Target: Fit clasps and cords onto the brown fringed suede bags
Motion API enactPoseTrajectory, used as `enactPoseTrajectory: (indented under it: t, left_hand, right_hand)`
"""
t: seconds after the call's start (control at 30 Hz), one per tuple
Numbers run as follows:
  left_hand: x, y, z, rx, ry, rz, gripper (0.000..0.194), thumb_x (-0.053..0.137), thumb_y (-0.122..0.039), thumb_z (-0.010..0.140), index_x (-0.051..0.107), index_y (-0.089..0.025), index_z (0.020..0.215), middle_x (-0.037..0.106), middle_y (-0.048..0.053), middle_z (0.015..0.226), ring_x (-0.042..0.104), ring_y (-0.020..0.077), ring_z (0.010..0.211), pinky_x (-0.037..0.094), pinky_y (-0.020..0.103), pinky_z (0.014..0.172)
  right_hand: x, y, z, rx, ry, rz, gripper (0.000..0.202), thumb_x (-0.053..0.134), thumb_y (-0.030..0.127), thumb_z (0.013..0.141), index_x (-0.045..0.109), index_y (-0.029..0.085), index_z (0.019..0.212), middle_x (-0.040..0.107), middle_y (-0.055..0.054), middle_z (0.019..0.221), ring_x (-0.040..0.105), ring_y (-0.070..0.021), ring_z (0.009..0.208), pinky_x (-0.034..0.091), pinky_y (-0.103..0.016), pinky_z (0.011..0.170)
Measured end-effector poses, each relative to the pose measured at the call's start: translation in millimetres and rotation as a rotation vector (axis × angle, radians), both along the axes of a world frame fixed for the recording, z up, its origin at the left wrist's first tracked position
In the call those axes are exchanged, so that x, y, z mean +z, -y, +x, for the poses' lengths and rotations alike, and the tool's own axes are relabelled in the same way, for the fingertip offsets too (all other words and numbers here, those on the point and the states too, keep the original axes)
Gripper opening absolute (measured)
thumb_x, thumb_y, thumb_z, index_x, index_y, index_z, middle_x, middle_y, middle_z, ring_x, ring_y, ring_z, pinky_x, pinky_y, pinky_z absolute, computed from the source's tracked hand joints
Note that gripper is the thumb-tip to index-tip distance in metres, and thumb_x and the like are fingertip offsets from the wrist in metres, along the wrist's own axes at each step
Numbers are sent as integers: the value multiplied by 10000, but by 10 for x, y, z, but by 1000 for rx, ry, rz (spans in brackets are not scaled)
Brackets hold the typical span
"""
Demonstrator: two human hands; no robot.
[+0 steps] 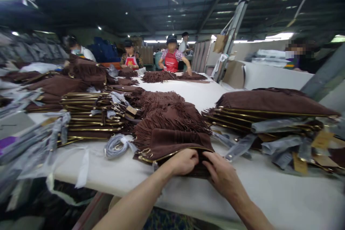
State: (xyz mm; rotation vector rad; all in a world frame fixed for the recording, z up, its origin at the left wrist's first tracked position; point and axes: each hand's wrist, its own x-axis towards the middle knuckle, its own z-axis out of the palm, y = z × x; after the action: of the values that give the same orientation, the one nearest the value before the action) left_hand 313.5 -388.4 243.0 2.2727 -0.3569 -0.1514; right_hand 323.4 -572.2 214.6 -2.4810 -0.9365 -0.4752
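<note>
A long white worktable point(269, 194) in a workshop. At far left lie blurred clear plastic bags point(32, 143), then a stack of brown bags with gold zips point(88, 115). A coiled grey cord point(115, 144) lies just left of centre. At the near edge, the left hand point(183, 161) and right hand point(222, 174) sit close together, both gripping the near edge of a brown suede fringed bag point(175, 142). At right, another stack of brown bags point(269, 109). Behind, a worker in a red apron point(171, 61).

Both hands' fingertips hide under the brown fringed bag point(172, 143); left-side packets blur.
</note>
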Motion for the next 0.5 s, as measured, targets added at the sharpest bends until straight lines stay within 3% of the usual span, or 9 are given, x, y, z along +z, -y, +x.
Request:
enactPoseTrajectory:
  t: [0.1, 0.2, 0.27, 0.33, 0.4, 0.43, 0.5]
  left_hand:
    - [78, -7, -189, 78, -32, -29, 127, 555, -162, 795, 678, -174, 766, 635, -21, 707, 569, 143, 685, 462, 222, 657]
    - [183, -70, -385, 126, -132, -188, 108, 556, -171, 794, 658, -173, 760, 571, -43, 630, 531, 118, 605, 440, 211, 608]
    - [294, -257, -533, 102, -172, -304, 146, 510, -196, 830, 654, -177, 821, 565, -44, 622, 529, 113, 555, 446, 215, 567]
    - [400, -617, -673, 150, -9, -304, 193, 465, -192, 857, 654, -184, 894, 608, -20, 696, 574, 126, 611, 483, 234, 609]
    - [446, -1109, -770, 310, 344, -101, 214, 471, -128, 831, 667, -181, 899, 655, 35, 886, 613, 173, 865, 499, 288, 815]
    - [434, -1368, -796, 370, 424, 25, 273, 457, -79, 810, 662, -174, 964, 655, 64, 989, 604, 194, 967, 483, 320, 897]
    - [342, -1820, -813, 373, 402, 342, 422, 520, -19, 706, 641, -171, 1081, 616, 108, 1195, 538, 254, 1156, 416, 412, 1032]
  right_hand:
    - [-101, -96, 14, 163, -12, 218, 227, 427, 243, 946, 632, 239, 1042, 701, -53, 959, 680, -178, 882, 529, -245, 755]
    - [-163, -155, 40, 282, -61, 262, 226, 447, 286, 953, 665, 279, 894, 714, 6, 804, 696, -143, 729, 538, -185, 656]
    - [-213, -144, 78, 270, -34, 286, 195, 491, 340, 936, 675, 288, 893, 739, 16, 801, 709, -146, 694, 542, -170, 622]
    - [-277, -107, 124, 236, -26, 294, 154, 553, 382, 899, 676, 292, 921, 753, 21, 815, 716, -150, 671, 542, -160, 594]
    - [-335, -70, 163, 237, -73, 276, 136, 572, 387, 879, 661, 290, 844, 730, 42, 735, 694, -135, 601, 527, -146, 555]
    - [-354, -58, 177, 253, -112, 255, 153, 568, 381, 879, 646, 287, 786, 701, 54, 677, 673, -124, 563, 515, -140, 539]
    - [-368, -50, 189, 283, -175, 222, 211, 550, 368, 882, 616, 279, 702, 649, 62, 603, 637, -113, 525, 499, -137, 527]
